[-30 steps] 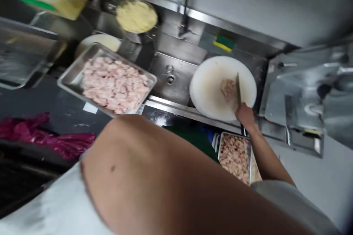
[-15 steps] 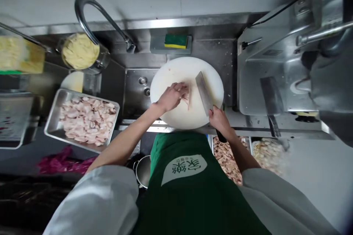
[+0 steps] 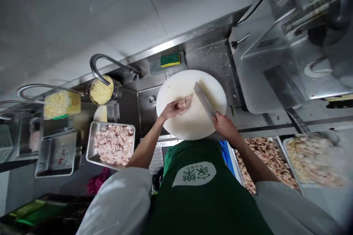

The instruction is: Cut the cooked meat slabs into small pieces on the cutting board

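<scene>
A round white cutting board [image 3: 190, 128] lies across the sink. On it, left of its middle, is a pale pink piece of raw meat [image 3: 185, 103]. My left hand [image 3: 170, 111] is closed on the left end of this piece, with the thumb hidden in part. The handle of a cleaver [image 3: 204, 100] is in my closed right hand [image 3: 224, 125]. Its broad blade slants up and left over the right half of the board, a short way from the meat. Whether the edge touches the board I cannot tell.
At left a metal tray [image 3: 90, 150] holds many raw meat pieces. Behind it stand a container of pale slices [image 3: 101, 91] and a curved faucet [image 3: 95, 67]. A green and yellow sponge [image 3: 170, 60] lies behind the board. A second cleaver [image 3: 284, 84] rests at right, above trays of cut food.
The view has tilted and swung toward the left. My left hand, formerly over the meat with fingers curled, now grips its left end. The cleaver keeps roughly its place over the board.
</scene>
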A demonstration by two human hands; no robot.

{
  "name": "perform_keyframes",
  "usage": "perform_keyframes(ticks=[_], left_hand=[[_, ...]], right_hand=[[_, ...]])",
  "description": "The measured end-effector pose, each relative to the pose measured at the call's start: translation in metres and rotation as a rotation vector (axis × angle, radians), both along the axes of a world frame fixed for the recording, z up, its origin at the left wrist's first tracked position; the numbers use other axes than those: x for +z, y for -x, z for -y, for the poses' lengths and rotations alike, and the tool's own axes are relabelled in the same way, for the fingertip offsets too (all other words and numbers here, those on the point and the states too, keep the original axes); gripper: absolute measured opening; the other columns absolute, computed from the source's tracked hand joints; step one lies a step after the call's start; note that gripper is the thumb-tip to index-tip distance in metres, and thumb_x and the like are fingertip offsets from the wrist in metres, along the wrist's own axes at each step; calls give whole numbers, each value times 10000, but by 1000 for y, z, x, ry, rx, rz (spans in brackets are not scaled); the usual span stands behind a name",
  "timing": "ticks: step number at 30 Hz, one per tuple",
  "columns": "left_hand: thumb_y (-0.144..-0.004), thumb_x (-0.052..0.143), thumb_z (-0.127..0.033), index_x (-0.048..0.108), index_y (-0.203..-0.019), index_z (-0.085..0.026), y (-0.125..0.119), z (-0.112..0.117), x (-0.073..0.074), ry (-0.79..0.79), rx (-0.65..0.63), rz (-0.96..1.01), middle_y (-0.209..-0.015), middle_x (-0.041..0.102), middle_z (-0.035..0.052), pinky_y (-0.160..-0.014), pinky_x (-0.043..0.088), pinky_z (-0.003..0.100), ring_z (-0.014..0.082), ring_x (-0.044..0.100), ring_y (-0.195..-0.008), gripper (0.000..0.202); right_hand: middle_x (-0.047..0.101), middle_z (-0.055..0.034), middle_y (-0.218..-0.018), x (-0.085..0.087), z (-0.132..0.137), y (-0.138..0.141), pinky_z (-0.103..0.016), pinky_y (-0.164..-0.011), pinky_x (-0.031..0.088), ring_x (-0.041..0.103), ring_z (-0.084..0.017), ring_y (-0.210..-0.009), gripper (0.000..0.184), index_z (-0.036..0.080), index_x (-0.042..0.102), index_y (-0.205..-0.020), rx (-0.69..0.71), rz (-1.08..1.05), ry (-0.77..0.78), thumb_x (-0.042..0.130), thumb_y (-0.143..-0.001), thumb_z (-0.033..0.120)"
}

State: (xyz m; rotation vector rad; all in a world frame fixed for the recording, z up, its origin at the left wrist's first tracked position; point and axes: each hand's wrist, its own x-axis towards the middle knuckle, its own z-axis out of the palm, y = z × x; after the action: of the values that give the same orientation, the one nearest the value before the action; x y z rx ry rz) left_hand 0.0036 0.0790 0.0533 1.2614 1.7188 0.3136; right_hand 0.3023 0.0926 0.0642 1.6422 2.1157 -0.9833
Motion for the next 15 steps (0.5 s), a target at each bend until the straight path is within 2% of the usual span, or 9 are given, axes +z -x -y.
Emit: perform_keyframes(ticks=[2,3,4,5,7,9,12,15], left_hand=[[-758,616,-718,669,-925,-144,1,5,3,175,2,58,-695,596,14,-616,434,270,149,553,-646,600],[-770,579,-741,664,-868,-145,0,8,2,206,-2,32,-653,573,11,-596,423,273,149,541,-620,610],[-785,557,-742,657,-844,-150,-3,12,0,173,22,-26,-654,569,15,-602,427,281,157,547,-629,603],[-804,553,-721,652,-874,-157,-8,18,-3,74,69,-105,-710,589,30,-637,447,294,175,571,-682,576],[-832,601,-622,615,-1066,-176,-21,29,-14,-234,176,-261,-950,619,78,-775,489,338,223,603,-888,504],[-840,660,-480,515,-1250,-193,-36,41,-27,-461,192,-346,-1161,558,122,-920,479,397,258,563,-1066,521],[-860,634,-276,485,-1286,-214,-46,53,-42,-540,103,-375,-1187,529,121,-1000,450,455,270,524,-1112,455],[-844,634,-217,506,-1272,-239,-41,64,-45,-544,26,-343,-1174,531,98,-994,465,444,258,520,-1096,448]], right_hand=[[694,-145,-967,3,3,2,-300,-727,402,669,-260,-930,281,165,564,-1114,7,4,-2,357,-1000,317],[693,-149,-974,4,4,3,-302,-727,405,669,-264,-935,285,165,561,-1118,11,6,-5,349,-1002,316],[692,-152,-981,4,5,4,-304,-729,407,670,-267,-939,289,165,559,-1122,14,7,-7,343,-1003,317],[692,-155,-986,5,5,5,-306,-731,409,671,-269,-941,293,165,557,-1124,18,10,-9,337,-1005,318],[693,-157,-990,6,6,7,-308,-739,413,674,-268,-940,295,163,554,-1124,28,26,-13,327,-1008,311],[697,-152,-983,7,6,8,-306,-742,416,678,-263,-936,292,162,552,-1120,49,45,-17,317,-1010,296],[704,-144,-964,12,7,9,-303,-742,422,685,-260,-930,296,158,547,-1126,101,73,-35,300,-1012,276],[710,-140,-947,17,13,10,-306,-743,433,692,-262,-915,316,154,537,-1148,163,109,-51,282,-1017,285]])
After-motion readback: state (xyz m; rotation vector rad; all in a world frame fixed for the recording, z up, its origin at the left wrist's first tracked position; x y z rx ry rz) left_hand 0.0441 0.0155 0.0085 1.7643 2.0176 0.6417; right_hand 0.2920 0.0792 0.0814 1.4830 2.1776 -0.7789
